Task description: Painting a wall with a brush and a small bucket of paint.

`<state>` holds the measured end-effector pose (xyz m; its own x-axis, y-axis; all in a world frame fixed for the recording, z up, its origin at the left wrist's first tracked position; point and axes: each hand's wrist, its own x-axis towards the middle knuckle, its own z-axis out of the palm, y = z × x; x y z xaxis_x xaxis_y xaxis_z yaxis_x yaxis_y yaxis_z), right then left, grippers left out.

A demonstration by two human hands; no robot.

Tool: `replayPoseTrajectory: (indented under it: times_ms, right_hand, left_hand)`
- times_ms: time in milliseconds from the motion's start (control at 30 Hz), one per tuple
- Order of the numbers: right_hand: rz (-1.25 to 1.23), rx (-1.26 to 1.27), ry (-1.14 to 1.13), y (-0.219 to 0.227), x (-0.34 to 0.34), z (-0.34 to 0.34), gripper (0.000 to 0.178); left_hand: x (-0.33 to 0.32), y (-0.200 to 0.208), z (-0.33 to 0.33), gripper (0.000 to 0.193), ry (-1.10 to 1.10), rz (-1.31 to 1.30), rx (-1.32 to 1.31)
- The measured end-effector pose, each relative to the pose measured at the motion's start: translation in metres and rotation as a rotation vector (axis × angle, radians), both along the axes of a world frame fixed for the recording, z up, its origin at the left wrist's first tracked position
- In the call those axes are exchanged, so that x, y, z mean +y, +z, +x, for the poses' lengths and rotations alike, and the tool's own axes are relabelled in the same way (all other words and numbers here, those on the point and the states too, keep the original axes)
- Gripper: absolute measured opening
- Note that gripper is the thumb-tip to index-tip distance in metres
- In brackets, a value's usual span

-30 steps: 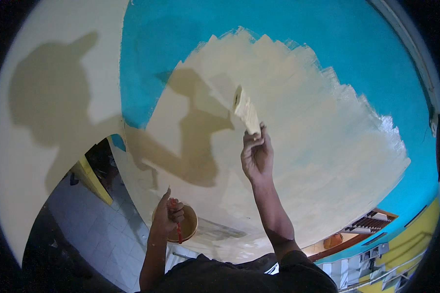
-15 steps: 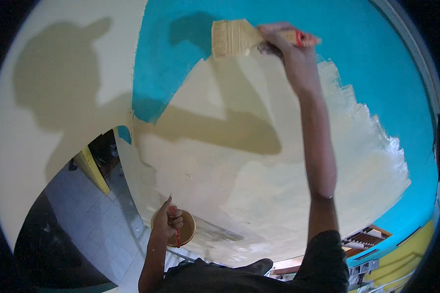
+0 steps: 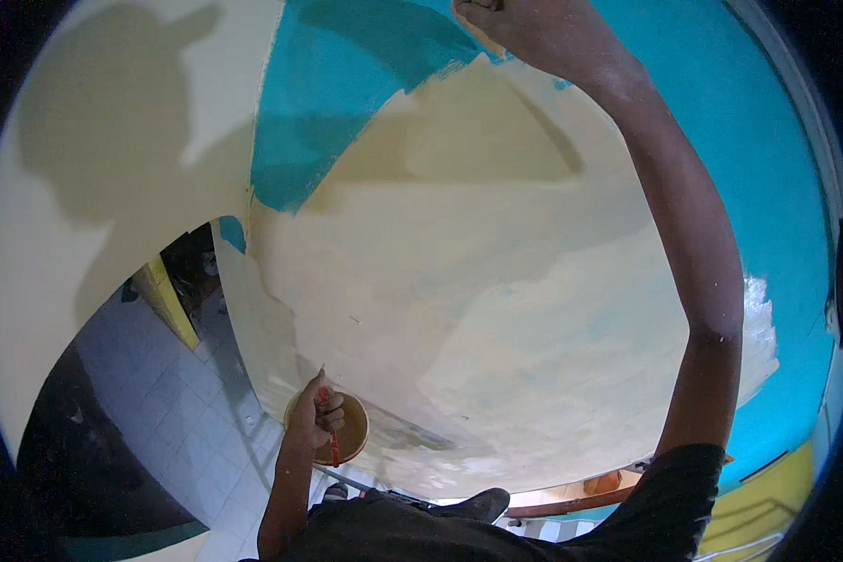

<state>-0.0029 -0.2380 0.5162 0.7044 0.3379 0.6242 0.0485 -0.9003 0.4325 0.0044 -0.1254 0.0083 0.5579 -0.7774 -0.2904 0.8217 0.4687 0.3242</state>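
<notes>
My right hand (image 3: 548, 36) is raised high against the wall, its fingers closed round a paintbrush (image 3: 485, 39). Only a sliver of the brush shows below the hand; its bristles are hidden, and the top of the picture cuts off part of the hand. Fresh cream paint (image 3: 496, 272) covers much of the turquoise wall (image 3: 323, 112). Low on the left, my left hand (image 3: 320, 417) is closed on a slim red handle (image 3: 334, 450) at a round bucket (image 3: 358, 433). Whether that handle belongs to the bucket cannot be made out.
A cream wall (image 3: 94, 103) meets the turquoise one at a corner on the left. Beneath its curved edge lie a tiled floor (image 3: 173, 412) and a yellow post (image 3: 169, 302). A yellow wall (image 3: 768, 496) shows at lower right.
My right hand has moved up, and the brush, earlier in full view, is now mostly hidden. More turquoise near the top is covered with cream. My left hand and the bucket stay together.
</notes>
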Motion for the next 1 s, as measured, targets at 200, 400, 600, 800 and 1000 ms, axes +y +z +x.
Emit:
replayPoseTrajectory:
  times_ms: [200,400,600,800,1000]
  right_hand:
    - [-0.075,0.206,-0.014,-0.017,0.017,0.045,0.024]
    - [-0.244,0.087,0.000,-0.014,0.020,0.058,0.024]
    - [-0.307,0.170,0.042,-0.034,0.023,0.090,0.023]
    - [-0.569,-0.060,0.102,-0.071,0.001,0.102,0.015]
    - [-0.453,0.116,0.146,-0.146,0.005,0.126,0.027]
  left_hand:
    - [0.022,-0.017,-0.004,0.044,0.082,0.056,0.073]
    - [0.018,-0.013,-0.003,0.045,0.116,0.071,0.054]
    - [0.034,-0.030,0.000,0.046,0.144,0.022,0.043]
    - [0.024,-0.023,0.004,0.047,0.117,0.029,0.026]
    - [0.030,-0.047,0.004,0.049,0.140,0.073,0.129]
